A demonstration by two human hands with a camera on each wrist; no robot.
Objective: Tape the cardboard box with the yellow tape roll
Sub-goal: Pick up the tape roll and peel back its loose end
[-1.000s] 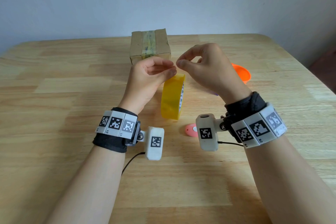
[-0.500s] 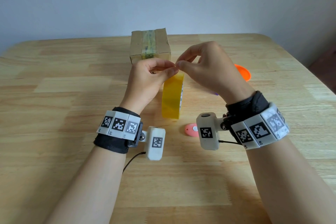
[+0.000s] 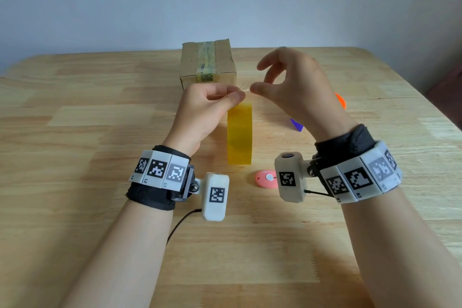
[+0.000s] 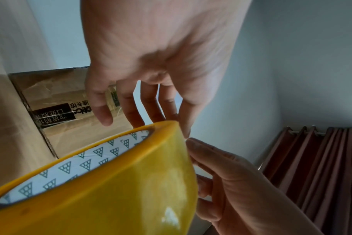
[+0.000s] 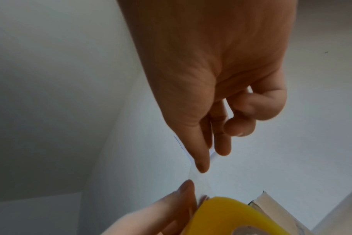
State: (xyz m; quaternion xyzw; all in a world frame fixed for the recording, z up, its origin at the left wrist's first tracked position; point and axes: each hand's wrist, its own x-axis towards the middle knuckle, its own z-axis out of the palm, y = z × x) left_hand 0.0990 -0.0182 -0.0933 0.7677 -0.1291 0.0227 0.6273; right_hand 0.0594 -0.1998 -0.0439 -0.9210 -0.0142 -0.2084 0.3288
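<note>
The yellow tape roll [image 3: 239, 137] stands on edge on the wooden table [image 3: 95, 132], in front of the cardboard box [image 3: 208, 65], which has old tape along its top. My left hand [image 3: 233, 97] grips the top of the roll [image 4: 110, 198], fingers curled over its rim. My right hand [image 3: 260, 82] is just to the right of it. In the right wrist view its thumb and a finger pinch a short translucent tape strip [image 5: 199, 179] that runs down to the roll [image 5: 231, 214]. The other right fingers are spread upward. The box [image 4: 56, 95] lies just beyond my left fingers.
A pink oval object [image 3: 266, 179] lies near the roll's front. A purple piece [image 3: 297, 124] and an orange dish [image 3: 340, 100] sit right of my right hand. A wall stands behind the table; brown curtains [image 4: 311, 167] hang off to one side.
My right hand has drawn away from my left hand, to the right and slightly up, and its fingers have spread. The left hand still holds the roll in place.
</note>
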